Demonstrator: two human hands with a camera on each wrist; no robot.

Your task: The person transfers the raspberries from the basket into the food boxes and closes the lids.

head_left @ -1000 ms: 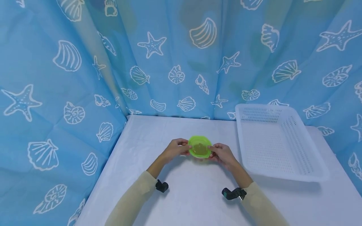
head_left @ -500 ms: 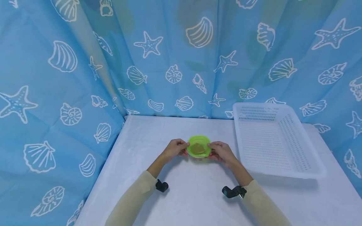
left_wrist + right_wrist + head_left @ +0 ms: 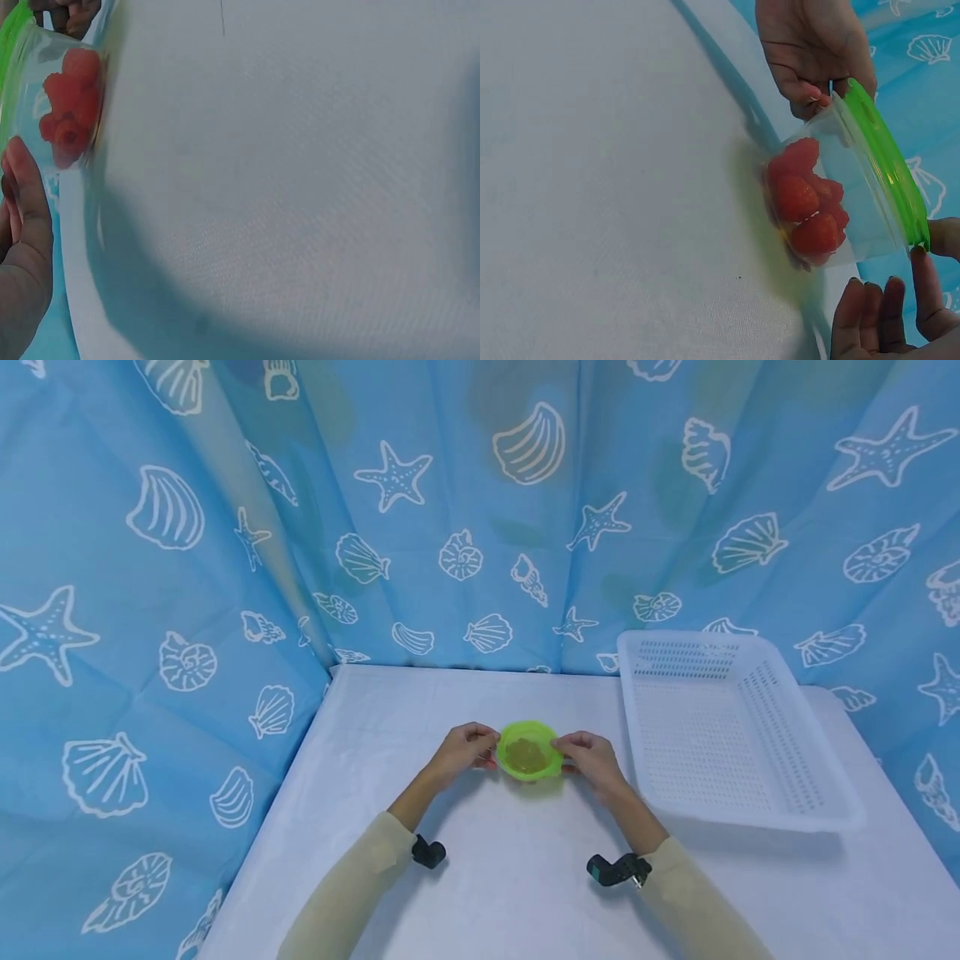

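A clear plastic food container (image 3: 862, 221) with a bright green lid (image 3: 528, 728) is between both hands over the white table. Red raspberries (image 3: 69, 105) show through its wall. My left hand (image 3: 460, 750) grips the container's left side, its thumb at the lid's rim. On the opposite side, my right hand (image 3: 592, 763) pinches the lid's edge between thumb and index finger. The other right fingers (image 3: 870, 315) are spread below, apart from the container. In the right wrist view the container appears tipped sideways, lid on.
A white perforated plastic basket (image 3: 712, 760) stands on the right side of the table (image 3: 517, 885). Blue curtains (image 3: 442, 468) with white shell and starfish prints hang behind and to the left. Black wrist cameras (image 3: 617, 870) sit on both wrists.
The container has turned slightly in the hands, and the lid's tab now shows at its lower right. The right fingers have come away from under it. The view shifted slightly earlier.
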